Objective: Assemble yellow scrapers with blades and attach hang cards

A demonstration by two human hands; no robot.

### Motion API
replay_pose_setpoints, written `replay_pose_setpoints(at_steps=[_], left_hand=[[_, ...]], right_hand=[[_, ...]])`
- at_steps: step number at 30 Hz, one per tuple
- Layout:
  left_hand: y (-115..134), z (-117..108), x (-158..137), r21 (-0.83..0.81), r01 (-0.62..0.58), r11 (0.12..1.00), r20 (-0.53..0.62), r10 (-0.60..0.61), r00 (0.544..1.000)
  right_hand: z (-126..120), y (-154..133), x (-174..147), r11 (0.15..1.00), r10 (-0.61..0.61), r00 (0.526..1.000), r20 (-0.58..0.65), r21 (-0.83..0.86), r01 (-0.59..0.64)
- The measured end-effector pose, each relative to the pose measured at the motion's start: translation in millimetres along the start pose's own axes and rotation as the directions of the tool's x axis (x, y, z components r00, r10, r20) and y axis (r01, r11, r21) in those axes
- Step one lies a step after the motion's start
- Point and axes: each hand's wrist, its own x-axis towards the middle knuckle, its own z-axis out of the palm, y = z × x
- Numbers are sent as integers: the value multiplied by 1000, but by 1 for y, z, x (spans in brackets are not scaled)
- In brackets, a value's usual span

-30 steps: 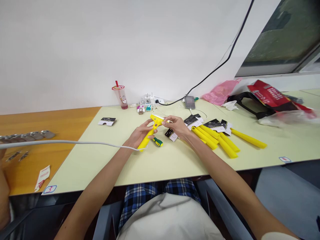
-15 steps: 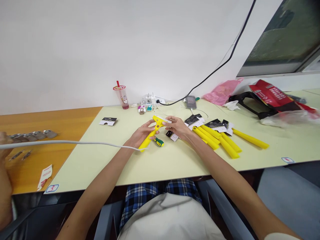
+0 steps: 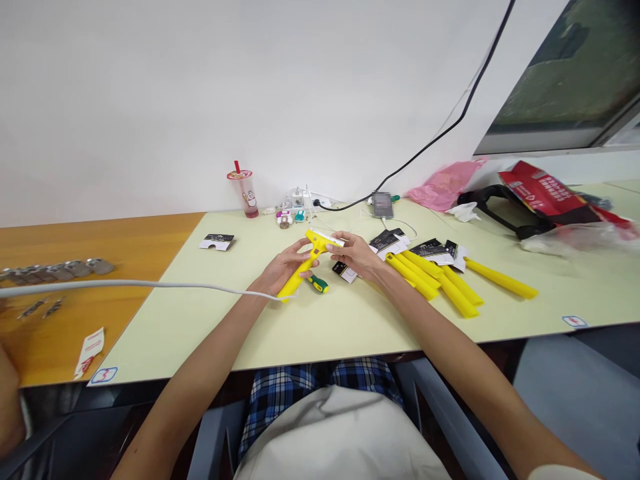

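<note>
Pale green table (image 3: 350,320). Left hand (image 3: 283,270) clamped round yellow scraper (image 3: 306,261) handle; right hand (image 3: 356,253) pinches its head. Screwdriver (image 3: 317,284) just beside, yellow handles (image 3: 440,280) near.

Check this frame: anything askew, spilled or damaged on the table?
Nothing spilled or broken. The drink cup stands upright. Only oddity: a white cable hangs taut across the table edge toward the left hand holding the yellow scraper.
</note>
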Motion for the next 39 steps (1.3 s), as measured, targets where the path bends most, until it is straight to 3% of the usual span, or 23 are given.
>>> replay_pose_setpoints(at_steps=[14, 20, 31, 39], left_hand=[[0, -2, 0, -24, 14, 1000, 7, -14, 1000], [-1, -4, 2, -32, 23, 999, 7, -23, 1000], [0, -3, 2, -34, 39, 999, -21, -39, 999], [-1, -3, 3, -92, 27, 995, -31, -30, 999]], right_hand=[[1, -2, -2, 1000, 3, 999, 54, -14, -2], [-2, 6, 3, 975, -150, 988, 22, -160, 152], [1, 2, -1, 1000, 10, 1000, 29, -22, -9], [4, 4, 0, 994, -100, 995, 8, -38, 101]])
